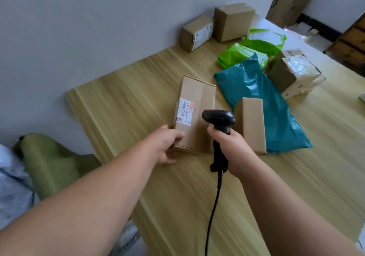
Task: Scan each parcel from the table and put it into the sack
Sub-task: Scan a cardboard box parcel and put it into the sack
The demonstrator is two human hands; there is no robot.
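Fingers of our right hand point(232, 150) curl around the handle of the black corded barcode scanner point(218, 118), whose head is turned toward the flat brown cardboard parcel with a white label point(197, 101). Our left hand point(167, 144) grips the near left corner of this parcel, which lies on the light wooden table point(122, 105). Left of the table we see the green woven sack point(51, 163). Farther away, a small plain brown carton point(252, 123) stands against a teal plastic mailer bag point(276, 105), with bright green plastic bags point(240, 55) behind.

Wood-grain surface point(126, 105): labelled flat carton point(197, 101), plain carton point(251, 123) beside it, teal mailer bag point(262, 98), green mailer bags point(241, 55), taped cartons point(294, 70), two cartons point(197, 32) at wall.
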